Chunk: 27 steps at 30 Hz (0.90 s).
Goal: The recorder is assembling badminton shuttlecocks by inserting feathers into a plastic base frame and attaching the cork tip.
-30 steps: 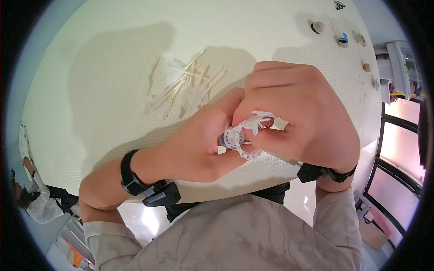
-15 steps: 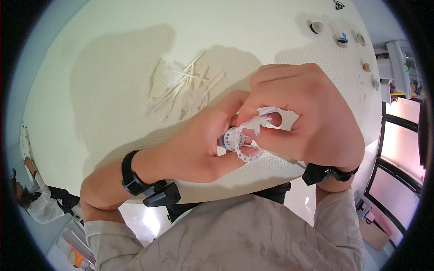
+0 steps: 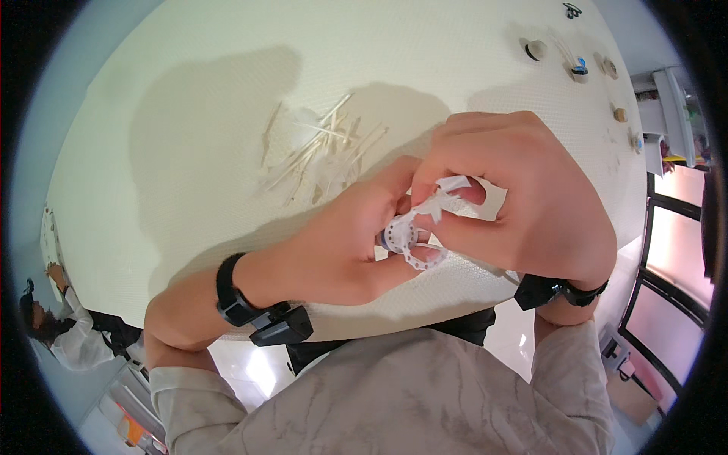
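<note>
My left hand (image 3: 341, 246) curls its fingers and thumb around a small round white piece (image 3: 400, 233) with a ring of dark dots or holes and a dark blue edge. A white perforated strip (image 3: 432, 262) loops from it towards me. My right hand (image 3: 523, 201) pinches a crumpled, torn-looking white end (image 3: 444, 199) of the strip between thumb and fingers. Both hands meet just above the near part of the table; part of the round piece is hidden by my fingers. A loose pile of thin pale sticks (image 3: 322, 144) lies beyond my left hand.
The pale textured table (image 3: 205, 76) curves around me. Small lids or pots (image 3: 535, 51), a little holder with thin sticks (image 3: 579, 72) and a tan round piece (image 3: 620, 114) stand at the far right. Another person (image 3: 76, 334) sits at the left. Shelves (image 3: 679, 114) stand at the right.
The whole view has shifted slightly, so everything appears a little further right. Both hands keep the same grip, and the white torn end shows slightly more between the right fingers.
</note>
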Available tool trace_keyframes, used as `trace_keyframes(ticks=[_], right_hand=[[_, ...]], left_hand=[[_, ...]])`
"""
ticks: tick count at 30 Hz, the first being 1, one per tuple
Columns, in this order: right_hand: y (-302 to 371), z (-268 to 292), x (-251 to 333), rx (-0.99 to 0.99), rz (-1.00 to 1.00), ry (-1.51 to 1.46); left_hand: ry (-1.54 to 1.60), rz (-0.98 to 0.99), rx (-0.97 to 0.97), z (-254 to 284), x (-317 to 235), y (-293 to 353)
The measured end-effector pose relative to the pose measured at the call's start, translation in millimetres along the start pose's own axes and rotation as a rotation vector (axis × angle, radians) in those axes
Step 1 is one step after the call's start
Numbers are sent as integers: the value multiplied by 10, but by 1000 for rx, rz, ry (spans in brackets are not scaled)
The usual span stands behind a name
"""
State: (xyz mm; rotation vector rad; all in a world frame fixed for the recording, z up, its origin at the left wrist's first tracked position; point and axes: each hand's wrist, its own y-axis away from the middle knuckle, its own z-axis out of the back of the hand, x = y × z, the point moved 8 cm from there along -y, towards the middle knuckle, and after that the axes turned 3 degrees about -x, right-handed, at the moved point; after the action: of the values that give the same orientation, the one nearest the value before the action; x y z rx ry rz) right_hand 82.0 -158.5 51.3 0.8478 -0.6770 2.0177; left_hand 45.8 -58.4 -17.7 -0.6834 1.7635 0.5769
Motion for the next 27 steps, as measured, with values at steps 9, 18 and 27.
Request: trace_keyframes(ticks=[9, 18, 27], right_hand=[[-3, -106, 43, 66, 50, -37], [-58, 115, 34, 214, -144, -193], [-329, -174, -179, -161, 235, 224]], left_hand=[[-48, -34, -2, 15, 29, 3], [-326, -166, 67, 9, -56, -37], [-412, -307, 98, -98, -73, 31]])
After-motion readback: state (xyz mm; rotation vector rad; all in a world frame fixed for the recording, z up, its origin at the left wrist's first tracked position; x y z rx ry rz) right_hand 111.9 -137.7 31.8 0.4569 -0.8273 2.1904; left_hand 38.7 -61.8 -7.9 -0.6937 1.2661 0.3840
